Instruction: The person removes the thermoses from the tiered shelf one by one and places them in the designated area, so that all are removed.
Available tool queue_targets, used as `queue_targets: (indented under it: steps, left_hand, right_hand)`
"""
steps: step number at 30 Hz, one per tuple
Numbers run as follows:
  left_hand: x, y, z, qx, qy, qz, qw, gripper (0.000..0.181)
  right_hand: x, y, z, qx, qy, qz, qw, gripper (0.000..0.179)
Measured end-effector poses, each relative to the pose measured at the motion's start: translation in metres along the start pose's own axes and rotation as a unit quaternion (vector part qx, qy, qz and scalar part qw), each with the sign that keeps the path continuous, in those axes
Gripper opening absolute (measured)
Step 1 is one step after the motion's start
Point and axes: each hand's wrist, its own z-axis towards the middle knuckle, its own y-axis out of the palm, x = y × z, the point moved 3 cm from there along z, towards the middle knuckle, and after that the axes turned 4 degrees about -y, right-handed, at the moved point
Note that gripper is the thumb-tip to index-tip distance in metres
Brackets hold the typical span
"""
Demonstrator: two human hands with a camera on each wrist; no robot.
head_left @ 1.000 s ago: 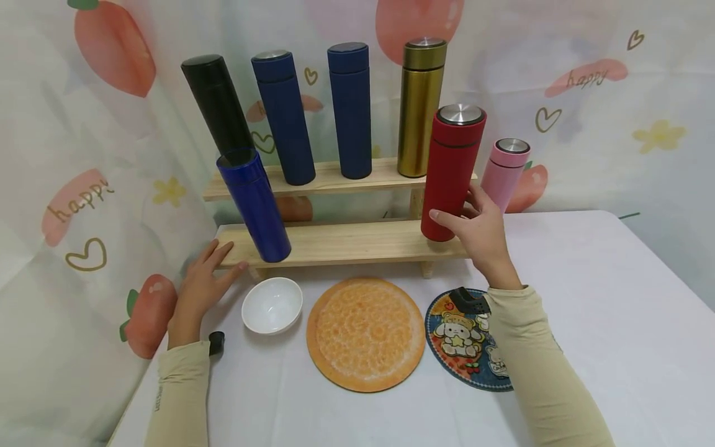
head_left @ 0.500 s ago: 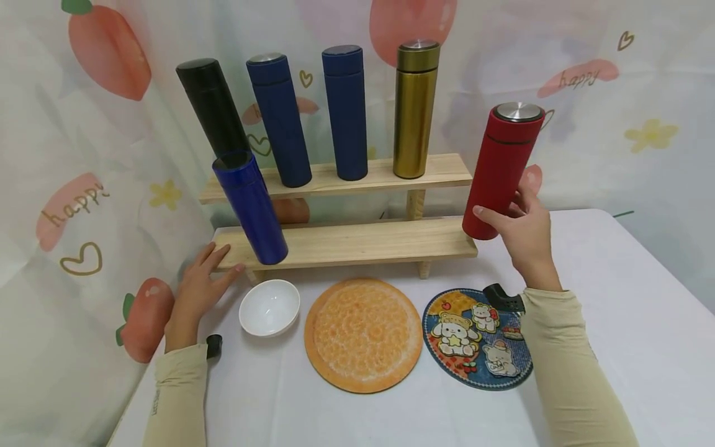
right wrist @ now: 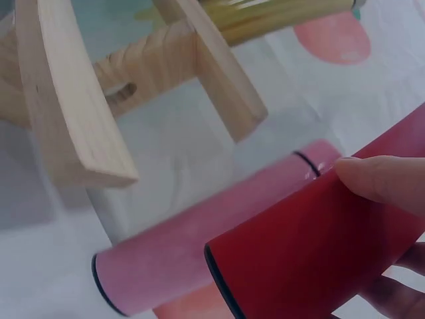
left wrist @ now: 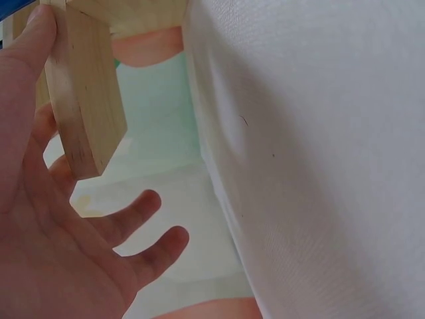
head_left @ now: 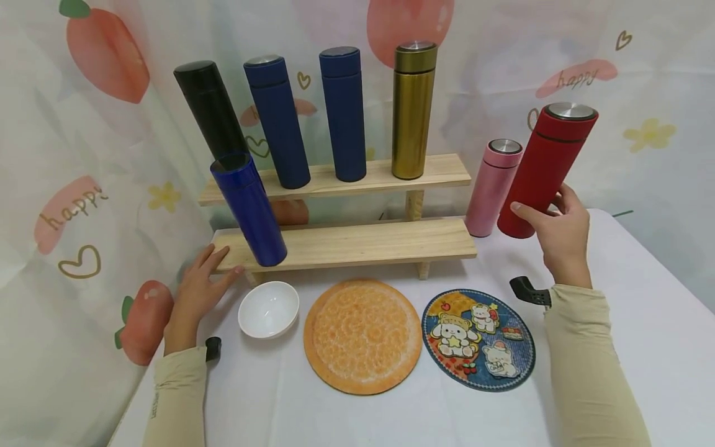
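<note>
Clearly, the hands are well apart. The right hand [head_left: 564,239] grips the red bottle [head_left: 553,161] low down, thumb on the near side, silver lid upward. Whether the bottle's base touches the surface [head_left: 391,416], I cannot tell. Just left of that hand, partly behind the red bottle, is the pink bottle [head_left: 491,192], close to the end of the lower shelf [head_left: 357,243].

The left hand [head_left: 201,285] rests at the other end of that shelf, its fingers spread and its thumb at the front edge. Just to its right, the blue bottle [head_left: 248,208] stands on the same board. Beyond the hands, on the upper shelf [head_left: 382,169], are a navy bottle [head_left: 279,121], a second navy bottle [head_left: 342,121] and, nearest the right hand, the gold bottle [head_left: 413,115]. The black bottle [head_left: 209,108] rises beyond the left hand, its base hidden by the blue one.

Between the hands, nearer the person, lie a white bowl [head_left: 269,310] beside the left hand, an orange mat [head_left: 363,335] and a cartoon mat [head_left: 522,354] nearest the right.
</note>
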Motion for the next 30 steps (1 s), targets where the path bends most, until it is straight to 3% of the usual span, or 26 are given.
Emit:
queue_targets:
  steps: [8, 12, 19, 30]
  left_hand:
    - [-0.003, 0.002, -0.001, -0.003, -0.002, -0.003, 1.0000, 0.084]
    - [-0.004, 0.002, 0.000, -0.005, -0.004, -0.006, 1.0000, 0.084]
    - [0.000, -0.002, 0.002, 0.006, 0.007, -0.019, 0.9998, 0.081]
    - [-0.003, 0.002, 0.001, -0.001, -0.001, -0.017, 0.9998, 0.082]
  right_hand:
    - [0.027, -0.008, 0.010, 0.006, 0.051, 0.018, 0.9985, 0.074]
    - [0.040, -0.007, 0.016, -0.008, 0.064, 0.000, 0.9979, 0.075]
    - [0.061, -0.004, 0.027, -0.027, 0.051, -0.039, 0.9975, 0.074]
    - [0.088, -0.002, 0.040, -0.056, 0.047, -0.068, 0.9950, 0.076]
